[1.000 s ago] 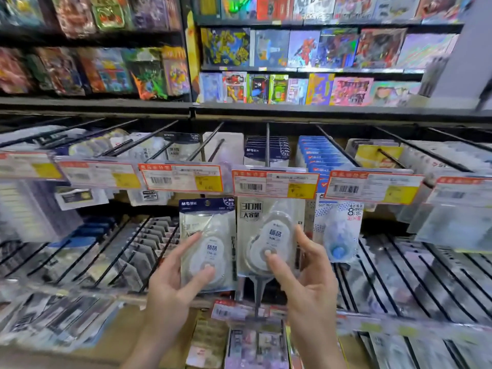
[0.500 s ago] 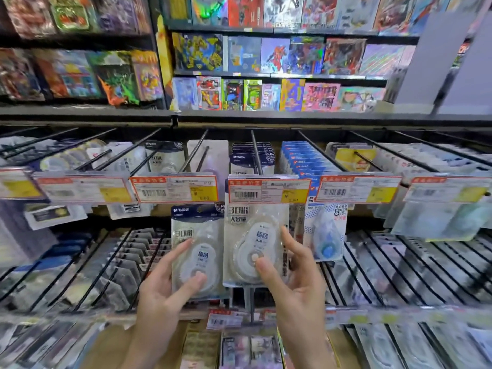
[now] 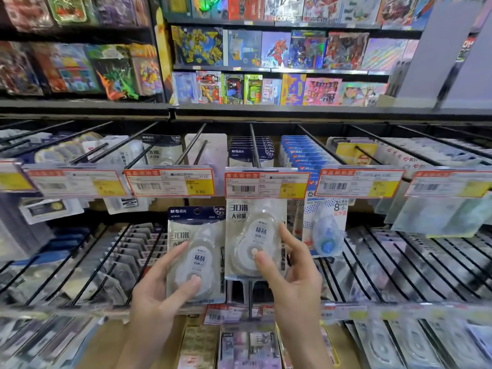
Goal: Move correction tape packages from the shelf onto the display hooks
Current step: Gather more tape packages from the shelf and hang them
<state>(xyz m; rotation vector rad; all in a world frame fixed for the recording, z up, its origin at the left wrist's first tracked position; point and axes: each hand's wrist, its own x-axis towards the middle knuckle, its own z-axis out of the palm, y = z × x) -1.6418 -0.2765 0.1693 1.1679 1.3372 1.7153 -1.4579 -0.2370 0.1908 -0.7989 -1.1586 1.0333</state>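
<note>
The left hand [image 3: 157,296] pinched one correction tape package [image 3: 195,251] below the hooks. The right hand [image 3: 292,278] gripped a second package [image 3: 253,235], its top hidden behind the price tag [image 3: 266,184].

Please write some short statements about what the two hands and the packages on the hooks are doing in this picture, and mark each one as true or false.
1. The left hand holds a clear plastic correction tape package with a dark blue header. True.
2. The right hand is empty. False: it holds a second clear correction tape package printed with "30", thumb on its front.
3. The right-hand package has its top edge hidden behind the red-and-yellow price label. True.
4. The hanging hole of the left-hand package is already on a hook. False: the hole shows free below the neighbouring red-and-yellow price tag.
5. A package with a blue dispenser marked "8mm" hangs right of the right hand. True.
</note>
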